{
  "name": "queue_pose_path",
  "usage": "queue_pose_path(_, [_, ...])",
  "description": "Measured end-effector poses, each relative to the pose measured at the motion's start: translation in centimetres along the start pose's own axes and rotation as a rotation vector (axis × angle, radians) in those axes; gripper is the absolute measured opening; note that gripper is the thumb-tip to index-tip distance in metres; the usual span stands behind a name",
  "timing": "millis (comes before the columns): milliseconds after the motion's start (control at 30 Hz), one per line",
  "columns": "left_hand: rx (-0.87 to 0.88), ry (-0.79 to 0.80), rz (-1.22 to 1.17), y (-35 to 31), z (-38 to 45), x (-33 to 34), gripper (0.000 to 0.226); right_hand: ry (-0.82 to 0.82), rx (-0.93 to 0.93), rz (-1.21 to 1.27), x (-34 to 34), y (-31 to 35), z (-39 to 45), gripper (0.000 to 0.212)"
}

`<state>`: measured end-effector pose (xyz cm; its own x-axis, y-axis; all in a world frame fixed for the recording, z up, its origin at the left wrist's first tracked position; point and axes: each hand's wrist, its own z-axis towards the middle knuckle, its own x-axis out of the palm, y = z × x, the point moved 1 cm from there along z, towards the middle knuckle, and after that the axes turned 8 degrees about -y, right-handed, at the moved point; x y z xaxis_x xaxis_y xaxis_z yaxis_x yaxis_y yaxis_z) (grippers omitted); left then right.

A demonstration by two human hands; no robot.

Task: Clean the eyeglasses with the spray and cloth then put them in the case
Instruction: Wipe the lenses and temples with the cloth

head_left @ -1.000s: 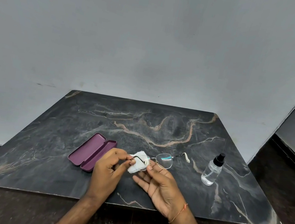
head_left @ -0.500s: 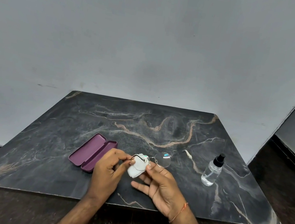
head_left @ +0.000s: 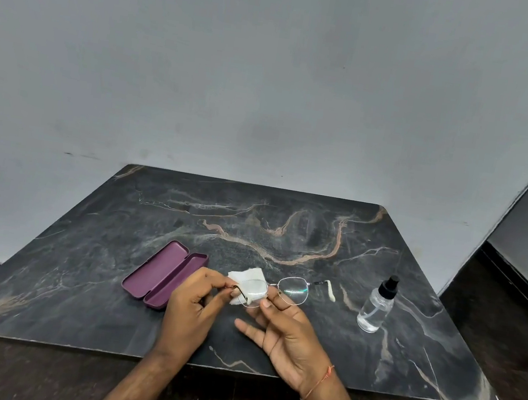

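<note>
Thin metal-framed eyeglasses (head_left: 290,291) are held just above the dark marble table (head_left: 284,236), their right temple with a pale tip sticking out to the right. My left hand (head_left: 195,305) pinches the left end of the frame. A white cloth (head_left: 251,282) lies behind and around the left lens, pressed there by the fingertips of my right hand (head_left: 284,331), palm up. The purple case (head_left: 164,274) lies open to the left of my hands. The clear spray bottle (head_left: 376,305) with a black nozzle stands upright at the right.
The table's front edge runs just under my wrists. A grey wall stands behind the table, and dark floor shows to the right and in front.
The glasses have turned so both lenses and the right temple face up again. The cloth has shifted from a bunched wad over the left lens to a flatter spread behind it.
</note>
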<state>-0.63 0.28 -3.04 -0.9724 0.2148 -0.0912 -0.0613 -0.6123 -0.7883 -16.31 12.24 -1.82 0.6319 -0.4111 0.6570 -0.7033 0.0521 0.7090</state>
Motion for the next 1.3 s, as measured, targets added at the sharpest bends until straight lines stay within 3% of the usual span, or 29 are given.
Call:
queue_pose_path(167, [-0.009, 0.007, 0.013, 0.50, 0.06, 0.12, 0.005, 0.027, -0.050, 0.011, 0.03, 0.01, 0.04, 0.052])
queue_pose_path(233, [-0.006, 0.003, 0.029, 0.45, 0.07, 0.16, 0.012, 0.040, -0.065, 0.020, -0.05, -0.03, 0.12, 0.063])
queue_pose_path(433, [-0.020, 0.004, 0.023, 0.42, 0.02, 0.16, 0.005, 0.083, -0.004, -0.025, -0.08, 0.06, -0.12, 0.056])
queue_pose_path(700, [-0.042, -0.013, -0.015, -0.26, 0.01, 0.04, 0.004, 0.045, -0.021, -0.072, 0.26, 0.05, 0.07, 0.034])
queue_pose_path(933, [-0.004, -0.015, 0.030, -0.04, -0.08, -0.01, 0.007, -0.043, -0.082, -0.003, 0.14, -0.27, 0.53, 0.055])
queue_pose_path(1033, [0.003, -0.012, 0.020, 0.05, 0.03, -0.03, 0.019, -0.015, -0.054, 0.007, 0.11, -0.13, 0.28, 0.051])
queue_pose_path(1133, [-0.023, 0.004, -0.013, 0.07, 0.00, 0.07, 0.004, -0.002, 0.002, -0.017, -0.03, -0.08, 0.20, 0.049])
queue_pose_path(1233, [-0.036, -0.007, -0.021, 0.17, -0.03, 0.03, 0.012, 0.000, -0.001, -0.083, 0.26, -0.15, 0.16, 0.046])
queue_pose_path(1300, [-0.033, -0.010, -0.023, 0.03, -0.03, -0.06, 0.005, 0.001, -0.034, -0.102, 0.56, -0.22, 0.11, 0.045])
